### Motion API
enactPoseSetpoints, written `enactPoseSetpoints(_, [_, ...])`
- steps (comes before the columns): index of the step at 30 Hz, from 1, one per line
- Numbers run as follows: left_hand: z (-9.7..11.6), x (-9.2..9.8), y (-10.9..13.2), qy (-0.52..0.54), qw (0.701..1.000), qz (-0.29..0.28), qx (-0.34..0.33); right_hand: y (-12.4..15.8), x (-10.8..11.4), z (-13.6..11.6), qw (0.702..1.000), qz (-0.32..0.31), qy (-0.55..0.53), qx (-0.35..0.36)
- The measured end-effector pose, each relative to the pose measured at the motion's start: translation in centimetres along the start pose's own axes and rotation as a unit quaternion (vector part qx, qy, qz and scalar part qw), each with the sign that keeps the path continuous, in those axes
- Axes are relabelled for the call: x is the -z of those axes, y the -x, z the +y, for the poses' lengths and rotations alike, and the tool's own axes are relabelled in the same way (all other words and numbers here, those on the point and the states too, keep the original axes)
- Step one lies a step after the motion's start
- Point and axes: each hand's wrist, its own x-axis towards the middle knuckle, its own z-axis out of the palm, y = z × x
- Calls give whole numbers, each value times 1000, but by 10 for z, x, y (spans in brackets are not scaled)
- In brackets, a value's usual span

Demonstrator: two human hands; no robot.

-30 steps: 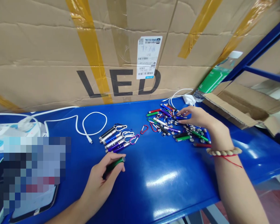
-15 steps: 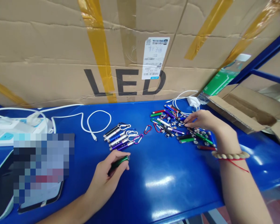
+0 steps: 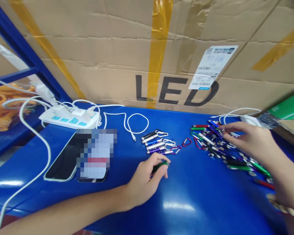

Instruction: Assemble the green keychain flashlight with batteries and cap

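My left hand (image 3: 147,178) is closed around a green mini flashlight tube (image 3: 161,166), whose end shows between thumb and fingers. Just beyond it lies a neat row of finished-looking mini flashlights (image 3: 156,142) in black, silver, blue and purple, with carabiner clips at their right ends. My right hand (image 3: 251,138) hovers at the far side of a loose pile of coloured tubes and small metal parts (image 3: 218,142). Its thumb and fingertips are pinched together; what they grip is too small to name. A red carabiner (image 3: 186,142) lies between row and pile.
Two phones (image 3: 63,160) lie at left, one screen blurred out. Behind them a white power strip (image 3: 71,119) trails cables across the blue table (image 3: 127,215). A large cardboard box (image 3: 112,65) marked LED stands along the back. A green-labelled bottle (image 3: 289,106) is at far right.
The view has swung left, bringing the whole power strip and a blue rack into sight. My right hand's fingertips have shifted slightly left and back over the pile. My left hand still holds the green tube.
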Motion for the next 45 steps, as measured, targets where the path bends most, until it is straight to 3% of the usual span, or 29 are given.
enactPoseSetpoints(6, [-7,2,1,-16,1000,-5,-26,1,-28,-9,989,-48,-44,136])
enactPoseSetpoints(11, [-8,2,3,-15,999,-3,-34,4,-42,-11,975,12,-43,217])
enactPoseSetpoints(19, [-6,0,4,8,999,8,-40,26,-56,-44,946,89,-87,300])
enactPoseSetpoints(23, [-5,0,3,33,999,7,-39,34,-56,-58,951,85,-105,278])
enactPoseSetpoints(27, [-7,-1,3,35,999,12,-34,46,-50,-80,946,72,-212,235])
enactPoseSetpoints(32, [-5,-1,0,-22,999,25,-34,59,-47,-102,913,-8,-380,147])
enactPoseSetpoints(35, [-3,0,-2,-35,999,26,-21,64,-44,-108,883,-53,-447,133])
enactPoseSetpoints(40, [-4,0,-4,-56,998,17,-17,67,-42,-110,868,-100,-460,155])
enactPoseSetpoints(45, [-8,2,-5,-65,997,12,-38,64,-46,-105,859,-174,-464,125])
